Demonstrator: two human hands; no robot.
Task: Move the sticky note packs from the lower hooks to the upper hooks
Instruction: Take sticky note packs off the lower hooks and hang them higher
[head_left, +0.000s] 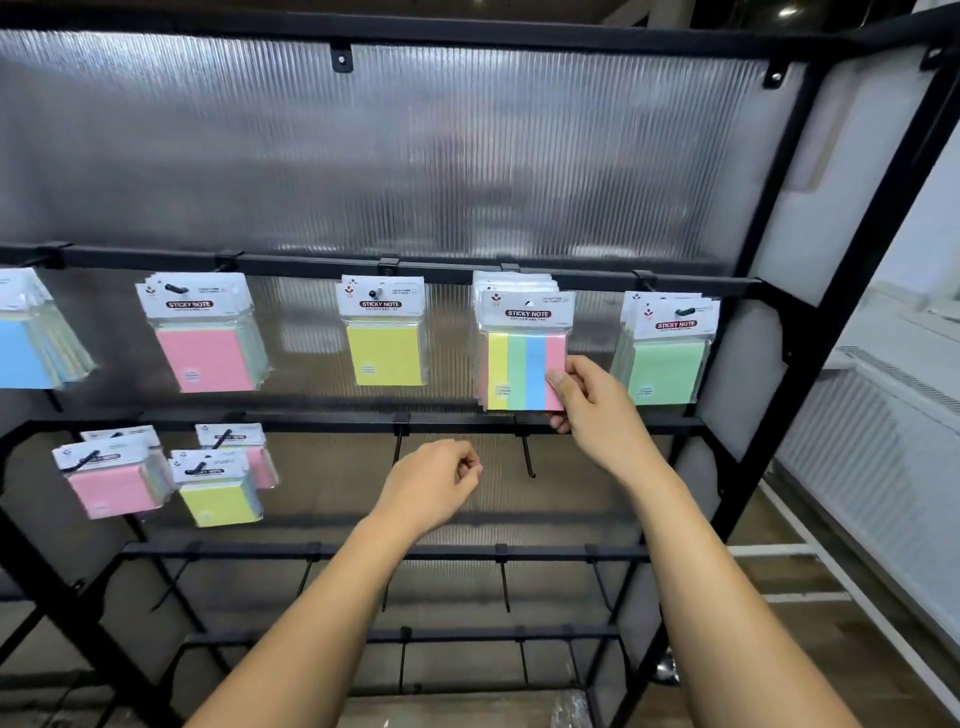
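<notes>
From my remote seat, the right hand (587, 395) pinches the lower right corner of the striped pack (527, 364), thumb on the front face and fingers curled behind it. The left hand (431, 483) hangs lower and well apart from it, fingers loosely curled and holding nothing, just beside a bare hook (397, 447) on the lower rail (311, 423). A second bare hook (527, 457) juts out between the two hands.

The striped pack sits up at the upper rail (415, 267), in front of a stack of similar packs. It has a white header card reading STICKY NOTE and a clear sleeve over yellow, green, blue and pink bands. I cannot tell whether the hook passes through its hang hole.

Along the same upper rail hang a green pack (667, 364) to the right, then to the left a yellow pack (384, 348), a pink pack (205, 353) and, cut off by the frame edge, a blue stack (26, 353).

On the lower rail, far left, three groups hang: a pink-fronted bundle (111, 478), a yellow-fronted bundle (218, 493) and another pink one (244, 452) partly hidden behind it.

A ribbed translucent panel (467, 156) backs the black rack.
</notes>
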